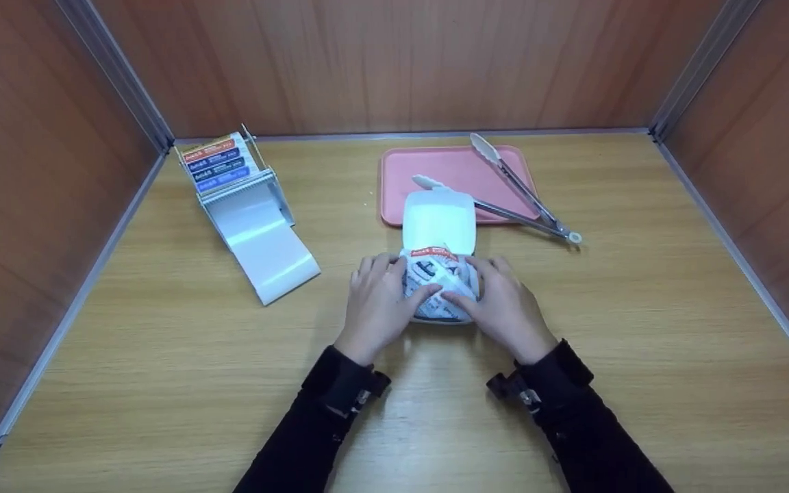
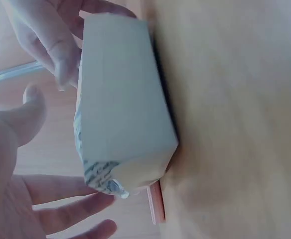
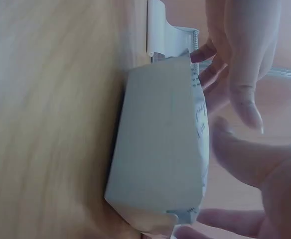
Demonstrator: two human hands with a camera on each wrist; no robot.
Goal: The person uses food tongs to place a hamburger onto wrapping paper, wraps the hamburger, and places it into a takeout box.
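A white lidded takeout box [image 1: 439, 218] stands on the table with its lid raised at the back. Inside it lies a bundle wrapped in printed paper [image 1: 444, 300], bulging slightly above the rim in both wrist views. My left hand [image 1: 379, 301] touches the left side of the bundle, its thumb over the top. From the right, my right hand [image 1: 509, 309] rests against the bundle likewise, the two thumbs almost meeting. Extended fingers show in both wrist views, where the plain front wall of the box [image 2: 120, 84] is seen close up. What the paper wraps is hidden.
Behind the box lies a pink tray [image 1: 394, 171]. Metal tongs with pale tips [image 1: 528, 192] lie spread across it, their joined end past its front right corner. At the left stands a dispenser [image 1: 230, 178] with a white sheet [image 1: 274, 257] hanging out. Wooden panels [image 1: 408, 68] enclose the table.
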